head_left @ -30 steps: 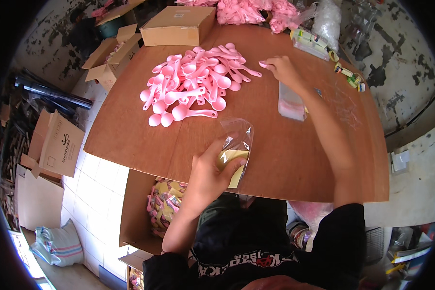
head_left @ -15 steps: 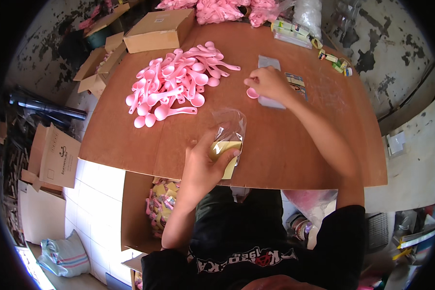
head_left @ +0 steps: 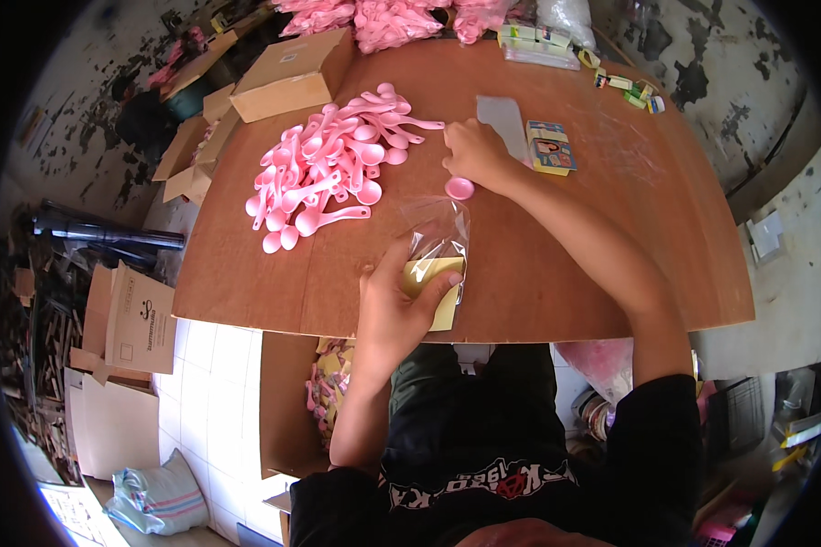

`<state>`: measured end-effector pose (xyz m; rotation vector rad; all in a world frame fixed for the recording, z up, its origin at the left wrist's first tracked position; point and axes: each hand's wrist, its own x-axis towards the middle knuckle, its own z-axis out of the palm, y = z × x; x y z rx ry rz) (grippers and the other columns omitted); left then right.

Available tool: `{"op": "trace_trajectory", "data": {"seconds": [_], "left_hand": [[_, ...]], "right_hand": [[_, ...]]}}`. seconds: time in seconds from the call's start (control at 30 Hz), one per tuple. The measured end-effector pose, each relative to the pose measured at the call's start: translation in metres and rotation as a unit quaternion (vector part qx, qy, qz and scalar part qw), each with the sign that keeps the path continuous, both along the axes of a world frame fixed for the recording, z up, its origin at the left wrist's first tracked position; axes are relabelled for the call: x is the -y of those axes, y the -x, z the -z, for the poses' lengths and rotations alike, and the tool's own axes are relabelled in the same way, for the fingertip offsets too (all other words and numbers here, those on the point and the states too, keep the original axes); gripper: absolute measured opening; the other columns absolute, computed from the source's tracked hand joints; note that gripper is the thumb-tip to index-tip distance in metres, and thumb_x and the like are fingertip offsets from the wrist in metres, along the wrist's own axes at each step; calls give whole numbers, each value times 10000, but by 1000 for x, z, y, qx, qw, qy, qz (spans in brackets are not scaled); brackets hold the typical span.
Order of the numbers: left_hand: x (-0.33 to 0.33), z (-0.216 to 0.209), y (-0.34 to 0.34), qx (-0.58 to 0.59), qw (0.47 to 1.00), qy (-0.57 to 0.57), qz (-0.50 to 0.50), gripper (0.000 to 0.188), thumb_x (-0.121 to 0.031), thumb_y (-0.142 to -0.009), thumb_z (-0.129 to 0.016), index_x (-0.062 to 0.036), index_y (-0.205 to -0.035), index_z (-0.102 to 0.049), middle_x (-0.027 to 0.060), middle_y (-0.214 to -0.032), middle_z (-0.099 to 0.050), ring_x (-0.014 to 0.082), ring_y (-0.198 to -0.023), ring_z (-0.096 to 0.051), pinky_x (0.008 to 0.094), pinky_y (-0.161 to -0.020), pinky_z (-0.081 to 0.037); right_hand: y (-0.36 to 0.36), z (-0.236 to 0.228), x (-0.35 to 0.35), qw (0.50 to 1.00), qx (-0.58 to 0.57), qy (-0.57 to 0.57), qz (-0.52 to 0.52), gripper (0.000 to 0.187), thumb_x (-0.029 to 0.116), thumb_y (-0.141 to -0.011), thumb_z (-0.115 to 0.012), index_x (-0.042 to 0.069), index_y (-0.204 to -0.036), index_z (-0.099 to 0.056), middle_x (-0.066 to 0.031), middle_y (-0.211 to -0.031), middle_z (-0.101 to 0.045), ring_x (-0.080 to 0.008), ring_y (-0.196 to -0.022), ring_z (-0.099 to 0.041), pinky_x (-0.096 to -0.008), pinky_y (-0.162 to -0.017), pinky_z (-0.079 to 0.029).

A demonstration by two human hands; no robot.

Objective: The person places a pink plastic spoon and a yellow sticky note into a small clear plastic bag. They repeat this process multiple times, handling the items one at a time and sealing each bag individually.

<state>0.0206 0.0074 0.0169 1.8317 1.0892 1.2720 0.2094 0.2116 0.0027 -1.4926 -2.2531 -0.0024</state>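
My left hand [head_left: 397, 294] is closed on a clear plastic bag [head_left: 440, 221] near the table's front edge. A yellow card [head_left: 445, 310] shows at the bag's lower part, under my thumb; I cannot tell whether it is wholly inside. Farther off, my right hand [head_left: 474, 153] grips a pink measuring spoon [head_left: 460, 188]. The spoon's round bowl points down toward the bag, and my fingers hide its handle. To the left lies a big heap of pink spoons [head_left: 324, 169]. Beside my right hand are a stack of clear plastic sleeves [head_left: 504, 123] and a stack of printed cards [head_left: 550, 148].
A closed cardboard box [head_left: 292, 75] stands at the table's far left. Bagged pink spoons [head_left: 397, 23] lie along the back, with packs of cards [head_left: 538, 46] to their right. Below the front edge, an open carton [head_left: 287, 410] holds packed spoons and yellow cards.
My right hand has moved left, away from the sleeves and cards, carrying the pink spoon closer to the bag. My left hand keeps its hold. The whole view has shifted slightly.
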Motion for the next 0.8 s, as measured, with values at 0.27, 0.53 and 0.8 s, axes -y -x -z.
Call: {"op": "trace_trajectory", "data": {"seconds": [0.27, 0.53, 0.8], "left_hand": [[-3, 2, 13, 51, 998, 47, -5, 518, -3, -847, -735, 24, -1312, -508, 91, -956, -701, 102, -838, -667, 248, -698, -553], [-11, 13, 3, 75, 994, 75, 19, 517, -9, -850, -738, 40, -1307, -502, 86, -978, -698, 92, -844, -657, 241, -700, -545], [-3, 7, -2, 100, 991, 82, 21, 540, -66, -794, -785, -14, -1276, -546, 156, -1110, -676, 232, -1052, -664, 339, -876, -505]], "right_hand": [[-5, -35, 73, 989, -90, 40, -112, 422, 5, -805, -648, -9, -1216, -555, -194, -971, -672, -337, -838, -691, -397, -717, -531], [-32, -104, 133, 842, -506, -2, -189, 276, -9, -930, -584, -3, -1206, -571, -42, -1022, -646, -170, -900, -705, -236, -725, -578], [-8, -104, 137, 817, -522, 132, -207, 295, -43, -909, -587, -14, -1202, -563, -66, -973, -650, -179, -903, -708, -237, -709, -580]]}}
